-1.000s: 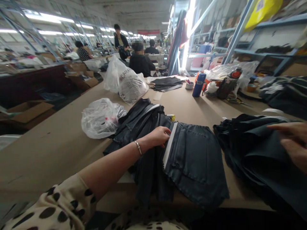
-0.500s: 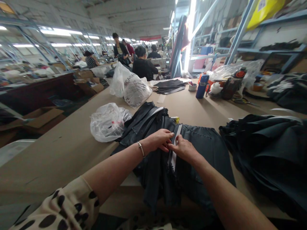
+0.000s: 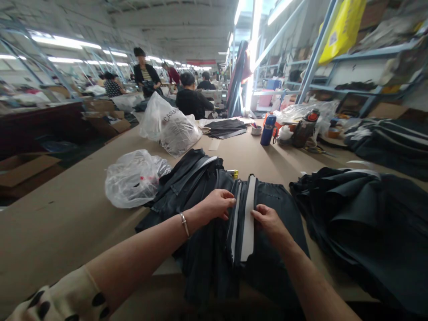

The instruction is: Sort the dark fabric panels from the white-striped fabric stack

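Observation:
Dark garments (image 3: 281, 200) lie on the table in front of me, with a long white strip (image 3: 248, 218) running along an edge between my hands. My right hand (image 3: 269, 220) pinches the right side of this strip between thumb and fingers. Just left of it, my left hand (image 3: 219, 205), with a bracelet at the wrist, has its thumb and fingers closed at a dark edge beside a second, narrower white strip (image 3: 236, 214). More dark cloth (image 3: 190, 178) is heaped under and beyond my left hand.
Clear plastic bags (image 3: 133, 178) sit at the left on the brown table (image 3: 67, 214). A dark fabric pile (image 3: 361, 218) lies at the right. Farther back are a blue bottle (image 3: 267, 130), a small cup (image 3: 256, 129) and scissors (image 3: 317, 150). Several people work beyond.
My hands have moved apart, and the white strip between them now shows wider, with a second strip visible beside it. The view has shifted, so the scene sits farther left.

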A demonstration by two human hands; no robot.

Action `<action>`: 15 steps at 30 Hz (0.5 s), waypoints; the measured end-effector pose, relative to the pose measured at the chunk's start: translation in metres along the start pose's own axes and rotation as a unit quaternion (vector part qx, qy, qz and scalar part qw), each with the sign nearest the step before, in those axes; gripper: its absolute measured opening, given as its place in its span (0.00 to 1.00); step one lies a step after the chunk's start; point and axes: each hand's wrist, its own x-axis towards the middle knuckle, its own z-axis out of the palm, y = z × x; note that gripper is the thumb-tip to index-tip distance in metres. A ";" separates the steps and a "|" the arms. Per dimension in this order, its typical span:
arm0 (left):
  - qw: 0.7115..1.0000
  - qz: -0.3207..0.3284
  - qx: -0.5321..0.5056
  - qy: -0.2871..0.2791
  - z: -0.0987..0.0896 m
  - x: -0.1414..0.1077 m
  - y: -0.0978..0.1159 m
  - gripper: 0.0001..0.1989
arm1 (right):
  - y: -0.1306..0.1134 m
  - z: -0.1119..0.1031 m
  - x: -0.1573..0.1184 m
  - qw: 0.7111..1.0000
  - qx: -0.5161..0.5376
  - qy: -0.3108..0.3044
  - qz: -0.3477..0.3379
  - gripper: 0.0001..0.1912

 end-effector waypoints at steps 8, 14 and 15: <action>0.998 0.036 0.011 -0.047 0.032 0.004 0.021 0.27 | -0.024 0.010 -0.033 0.988 0.076 0.034 -0.127 0.12; 0.980 -0.012 -0.163 -0.113 0.030 0.004 0.029 0.13 | -0.035 0.019 -0.046 0.974 0.215 -0.045 -0.047 0.16; 0.972 -0.019 -0.196 -0.130 0.027 0.001 0.031 0.14 | -0.035 0.015 -0.047 0.978 0.202 -0.037 -0.048 0.14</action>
